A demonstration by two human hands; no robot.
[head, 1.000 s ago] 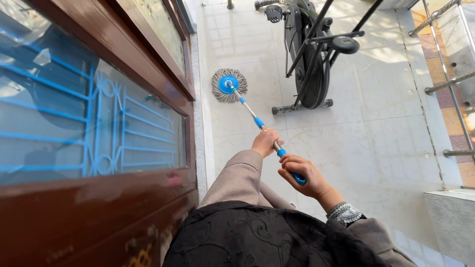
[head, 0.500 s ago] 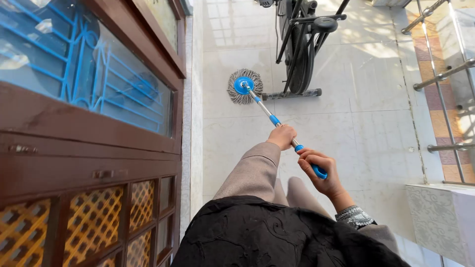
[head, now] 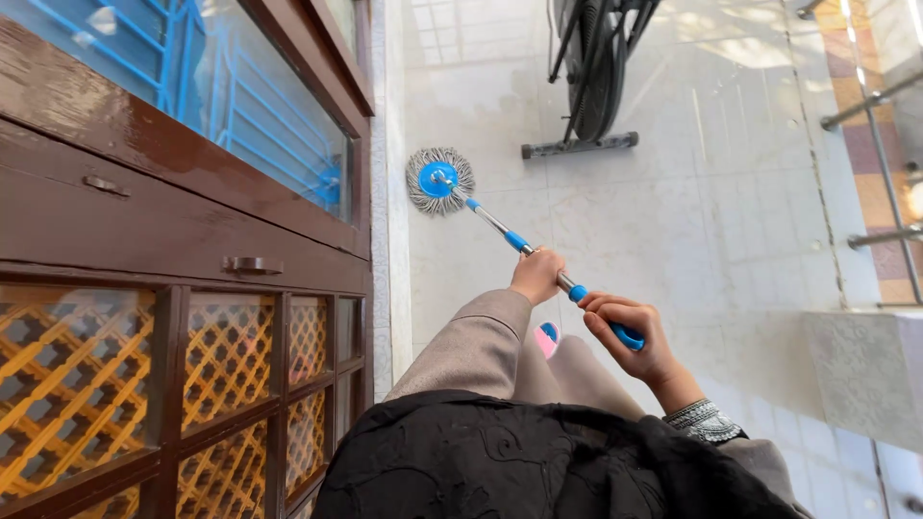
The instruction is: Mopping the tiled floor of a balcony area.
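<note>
From the head view, both hands are closed round the mop handle: left hand higher up the shaft, right hand on the blue end grip. The round mop head lies flat on the pale tiled floor, just beside the wooden door. Keeping that head pressed flat and hugging the door's base would clean best, I'd say.

The mop has a round head of grey-white strands with a blue disc at its centre, lying flat on the pale tiled floor just beside the brown wooden door. Its silver pole with blue collars slants away from the door, rising from the head to a blue end grip.
</note>
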